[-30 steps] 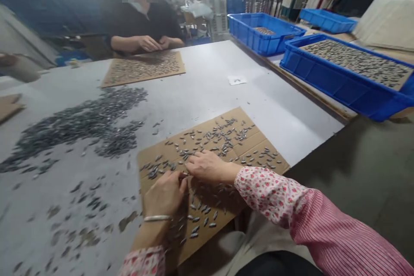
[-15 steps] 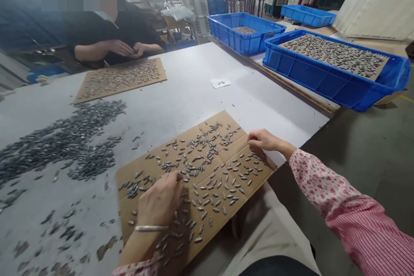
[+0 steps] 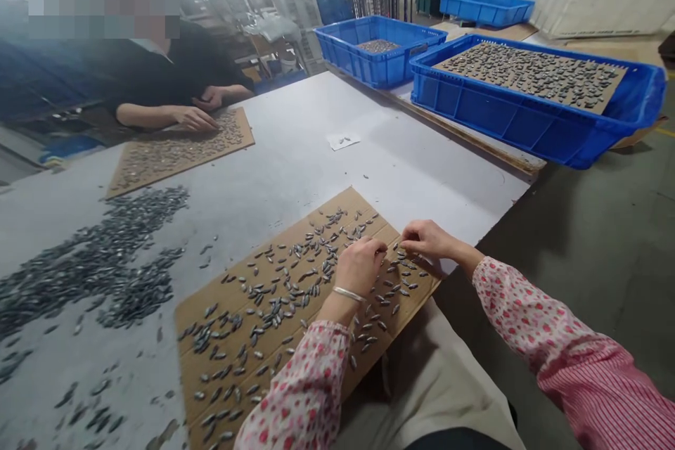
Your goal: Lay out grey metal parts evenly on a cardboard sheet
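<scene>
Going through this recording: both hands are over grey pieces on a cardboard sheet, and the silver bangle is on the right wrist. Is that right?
Not quite. The head view shows the bangle on the left hand's wrist, not the right; the right hand wears none. Both hands are over the grey pieces on the cardboard sheet, as you said.
</scene>
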Demonstrator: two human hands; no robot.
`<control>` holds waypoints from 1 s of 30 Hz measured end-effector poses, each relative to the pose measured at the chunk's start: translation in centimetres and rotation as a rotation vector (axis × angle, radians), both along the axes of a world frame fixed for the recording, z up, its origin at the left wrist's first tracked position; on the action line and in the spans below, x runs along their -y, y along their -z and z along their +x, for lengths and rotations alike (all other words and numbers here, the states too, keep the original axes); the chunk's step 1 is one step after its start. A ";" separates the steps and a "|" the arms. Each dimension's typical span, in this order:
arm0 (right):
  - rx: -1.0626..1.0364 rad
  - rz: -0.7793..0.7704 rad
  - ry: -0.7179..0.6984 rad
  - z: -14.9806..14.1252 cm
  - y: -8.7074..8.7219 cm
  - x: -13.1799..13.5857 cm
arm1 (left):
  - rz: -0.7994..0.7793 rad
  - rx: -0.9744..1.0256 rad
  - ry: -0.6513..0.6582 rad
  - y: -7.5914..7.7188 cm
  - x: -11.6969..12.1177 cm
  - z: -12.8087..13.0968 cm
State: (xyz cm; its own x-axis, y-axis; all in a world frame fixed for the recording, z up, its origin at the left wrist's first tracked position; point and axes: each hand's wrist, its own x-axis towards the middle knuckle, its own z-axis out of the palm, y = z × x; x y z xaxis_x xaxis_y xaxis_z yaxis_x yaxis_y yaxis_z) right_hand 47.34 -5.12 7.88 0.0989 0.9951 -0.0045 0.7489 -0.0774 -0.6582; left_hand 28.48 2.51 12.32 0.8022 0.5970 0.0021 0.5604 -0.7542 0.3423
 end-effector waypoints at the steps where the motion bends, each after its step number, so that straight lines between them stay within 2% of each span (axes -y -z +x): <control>1: 0.029 -0.015 -0.021 0.1 0.3 0.2 | 0.000 -0.016 0.004 0.2 -0.1 0.6; 4: 0.105 -0.061 -0.053 -0.1 0.9 0.1 | 0.003 -0.086 0.013 0.9 -0.2 1.8; 8: 0.167 -0.140 -0.095 -0.8 0.1 -0.5 | -0.020 -0.114 0.065 2.0 -0.6 2.1; 12: 0.242 -0.181 -0.099 -0.9 -1.0 -0.8 | -0.049 -0.025 0.082 3.4 -1.3 0.9; 16: 0.246 -0.183 -0.084 -0.8 -1.5 -0.6 | -0.044 0.048 -0.028 4.3 -2.6 -1.5; 19: 0.154 -0.147 -0.064 -0.5 -1.3 -0.7 | -0.028 0.035 -0.145 3.9 -3.6 -3.5; 24: 0.059 -0.027 0.000 -0.7 0.3 -2.5 | -0.027 -0.081 -0.295 1.2 -3.6 -4.6; 27: 0.073 0.020 -0.012 -1.8 1.1 -4.8 | -0.016 -0.152 -0.288 0.2 -3.0 -3.7; 30: 0.124 0.041 -0.095 -3.5 1.1 -6.8 | 0.014 -0.212 -0.229 0.6 -2.6 -2.9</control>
